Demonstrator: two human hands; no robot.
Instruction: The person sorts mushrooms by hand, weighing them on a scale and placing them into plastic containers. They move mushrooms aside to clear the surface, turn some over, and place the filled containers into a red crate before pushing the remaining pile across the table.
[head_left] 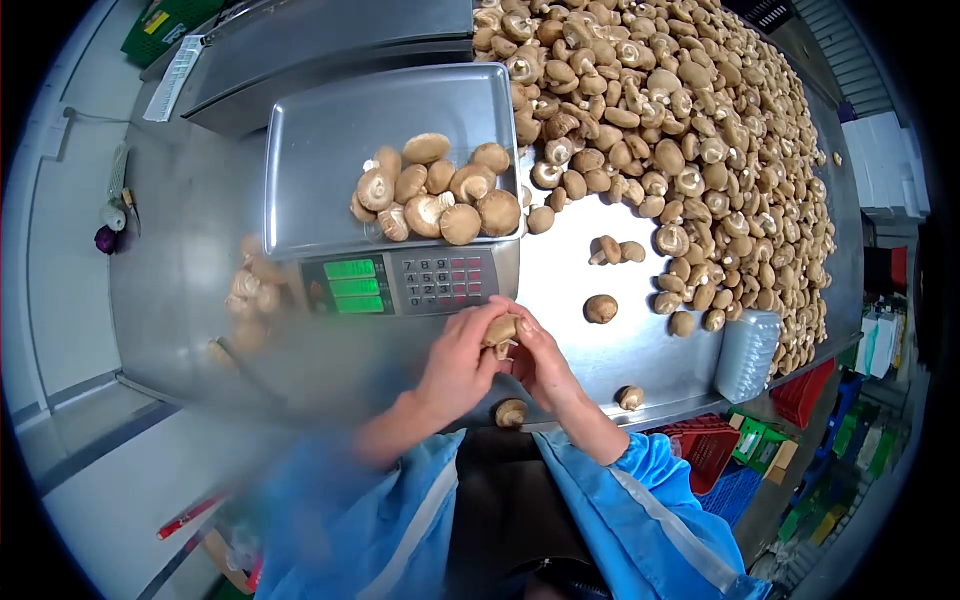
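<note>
Close to my body, a brown-capped shiitake mushroom point(499, 331) is held between my two hands, its pale stem pointing down. The fingers of my left hand point(458, 358) wrap around its left side. My right hand point(544, 364) closes on it from the right, the thumb and fingertips against the cap. Just beyond my hands stands a digital scale point(410, 284) with a lit green display. Several mushrooms point(427, 190) lie in a group on its steel tray point(310, 150). One loose mushroom point(510, 412) rests on the table below my hands.
A large heap of mushrooms point(690, 130) covers the right side of the steel table point(570, 270). A stack of clear plastic trays point(748, 357) stands at the table's right front edge. Blurred mushrooms point(255, 290) lie left of the scale. Crates point(700, 450) sit below at right.
</note>
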